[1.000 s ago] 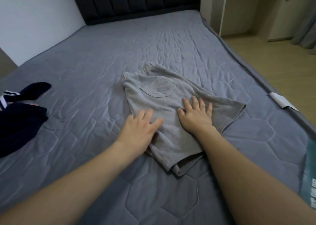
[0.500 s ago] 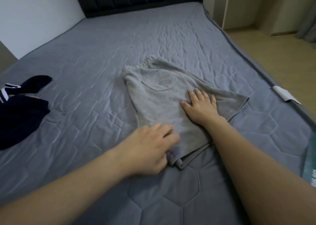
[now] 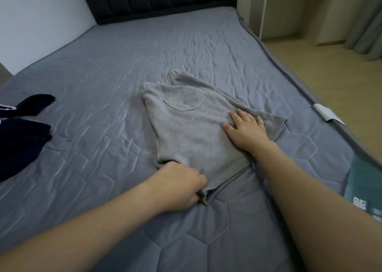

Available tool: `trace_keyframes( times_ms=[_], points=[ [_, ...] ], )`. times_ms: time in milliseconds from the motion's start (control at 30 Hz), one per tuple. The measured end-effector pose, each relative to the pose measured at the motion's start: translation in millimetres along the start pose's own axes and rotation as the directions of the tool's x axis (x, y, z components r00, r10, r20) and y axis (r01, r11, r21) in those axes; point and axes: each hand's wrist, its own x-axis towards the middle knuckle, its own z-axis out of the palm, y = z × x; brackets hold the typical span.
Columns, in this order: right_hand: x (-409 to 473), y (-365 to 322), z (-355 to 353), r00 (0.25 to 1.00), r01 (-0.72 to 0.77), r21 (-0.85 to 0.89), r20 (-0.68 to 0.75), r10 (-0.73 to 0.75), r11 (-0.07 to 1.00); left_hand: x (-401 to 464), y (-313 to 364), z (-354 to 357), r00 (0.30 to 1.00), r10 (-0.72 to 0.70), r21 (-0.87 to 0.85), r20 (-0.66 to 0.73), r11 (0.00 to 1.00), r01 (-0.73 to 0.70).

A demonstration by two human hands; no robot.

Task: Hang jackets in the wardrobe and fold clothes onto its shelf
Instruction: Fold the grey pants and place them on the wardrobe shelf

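1. Grey shorts (image 3: 194,131) lie folded in half on the bed (image 3: 107,81), roughly mid-mattress, waistband towards the headboard (image 3: 157,0) and leg hems towards the person.
2. A back pocket (image 3: 185,99) faces up near the waistband.
3. The right hand (image 3: 248,130) lies flat on the shorts, palm down, fingers straight and slightly spread, on the half of the cloth nearer the right edge of the bed.
4. The left hand (image 3: 179,184) is at the near hem corner of the shorts, fingers curled and pinching the cloth edge; the fingertips are tucked under the hem and cannot be seen.
5. Both bare forearms reach in from the bottom of the view.
6. A dark navy garment (image 3: 18,133) with a white stripe lies bunched at the left edge of the bed, well apart from the shorts.
7. A white tag (image 3: 326,114) sticks out from the right edge of the mattress.
8. A label (image 3: 368,187) with print shows at the lower right edge of the mattress; the print is too small to read.
9. Beyond the bed on the right are a pale wood floor (image 3: 330,71), light cabinet panels (image 3: 281,9) and a grey curtain (image 3: 365,29).
10. A white wall (image 3: 37,19) runs along the left side of the bed.
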Motion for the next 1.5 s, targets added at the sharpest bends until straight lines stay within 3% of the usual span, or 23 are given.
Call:
trace_keyframes(
  times_ms=[167, 333, 433, 500, 533, 633, 733, 867, 1033, 1133, 1233, 1300, 1400, 1500],
  points=[
    [-0.6, 0.6, 2.4, 1.000, 0.000, -0.011, -0.013, 0.000, 1.000, 2.8, 5.4, 1.7, 0.959, -0.204, -0.082, -0.194, 0.978, 0.192],
    [-0.9, -0.4, 3.0, 0.999, 0.000, -0.008, -0.035, 0.000, 1.000, 6.0, 14.1, 1.2, 0.961, -0.250, -0.086, -0.121, 0.967, 0.240],
    [-0.6, -0.3, 3.3, 0.999, -0.006, -0.004, -0.036, 0.006, 1.000, 4.2, 10.9, -8.1, 0.969, -0.034, 0.032, -0.246, 0.999, 0.044],
    [0.6, -0.2, 2.9, 0.999, -0.006, -0.003, -0.037, 0.005, 1.000, 2.7, 16.7, -5.9, 0.911, 0.248, 0.124, -0.328, 0.968, -0.219],
    [1.4, 0.4, 2.6, 0.999, -0.004, 0.002, -0.037, 0.004, 1.000, 2.0, 18.2, -2.6, 0.878, 0.325, 0.183, -0.351, 0.944, -0.276],
    [4.0, 2.8, 1.7, 0.999, 0.003, 0.021, -0.032, -0.002, 1.000, 1.4, 12.9, 1.2, 0.895, 0.230, 0.173, -0.382, 0.969, -0.175],
    [5.7, 4.0, 1.7, 1.000, 0.011, 0.019, -0.030, -0.010, 1.000, 1.3, 9.4, -0.2, 0.935, 0.030, 0.090, -0.353, 0.996, 0.002],
    [7.1, 4.6, 1.6, 1.000, 0.011, 0.022, -0.023, -0.011, 1.000, 4.3, 20.2, -2.6, 0.935, -0.193, 0.038, -0.298, 0.976, 0.213],
    [5.3, 2.9, -0.2, 1.000, 0.011, 0.012, -0.014, -0.011, 1.000, 11.5, 28.5, -7.9, 0.956, -0.245, 0.160, -0.161, 0.949, 0.270],
    [1.6, 3.3, -2.7, 1.000, 0.000, -0.028, 0.004, 0.000, 1.000, 12.7, 34.4, -12.1, 0.961, -0.192, 0.141, -0.198, 0.965, 0.221],
    [-1.9, 5.5, -5.7, 0.998, -0.040, -0.062, 0.036, 0.043, 0.997, 7.1, 36.7, -10.4, 0.949, -0.063, -0.022, -0.309, 0.998, 0.059],
    [-4.9, 6.7, -6.6, 0.995, -0.074, -0.067, 0.055, 0.077, 0.995, 1.0, 34.6, -2.8, 0.968, 0.040, -0.071, -0.249, 0.996, -0.060],
    [-6.9, 5.8, -6.3, 0.992, -0.106, -0.083, 0.060, 0.112, 0.991, -2.1, 24.4, -0.2, 0.993, 0.102, -0.233, -0.067, 0.966, -0.115],
    [-7.4, 3.9, -4.6, 0.987, -0.138, -0.104, 0.065, 0.145, 0.985, -2.3, 12.7, -5.6, 0.979, 0.201, -0.400, 0.020, 0.899, -0.177]
  ],
)
